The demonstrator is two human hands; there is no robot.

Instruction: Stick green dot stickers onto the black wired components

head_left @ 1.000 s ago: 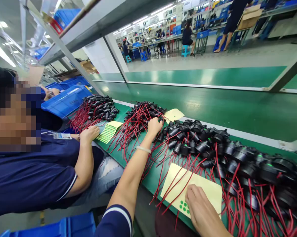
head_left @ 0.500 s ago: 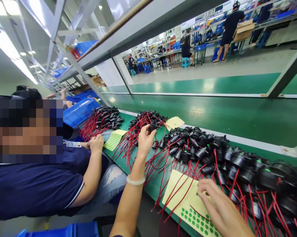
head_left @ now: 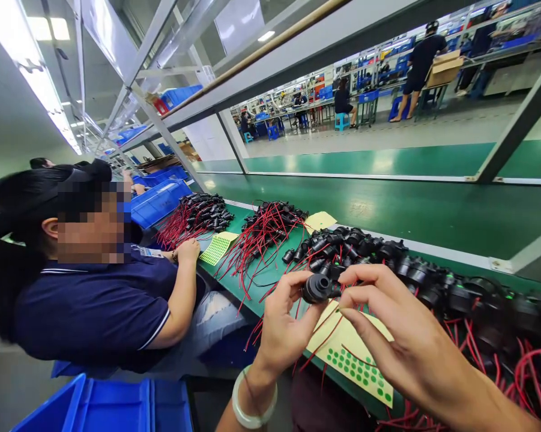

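My left hand (head_left: pixel 286 327) grips a small black pump-like part (head_left: pixel 316 289) between thumb and fingers, its round end and short nozzle turned towards me. Close by on the right, my right hand (head_left: pixel 400 330) has thumb and index finger pinched together beside that part; anything between the fingertips is too small to make out. Below both hands lies a pale yellow sheet (head_left: pixel 359 373) with rows of round green stickers. Behind it, a heap of similar black parts (head_left: pixel 417 273) with red wires stretches to the right, some bearing green dots.
More wired black parts lie in two heaps (head_left: pixel 274 219) (head_left: pixel 207 210) further left on the green bench (head_left: pixel 247 288). A co-worker (head_left: pixel 108 306) sits at left beside another sticker sheet (head_left: pixel 217 247). A blue bin (head_left: pixel 112 402) stands low at left; a metal frame post (head_left: pixel 517 114) rises at right.
My left hand has brought the black part back from the far heap, nearer to me. My right hand has risen from the sticker sheet to beside the part. The view has shifted slightly.
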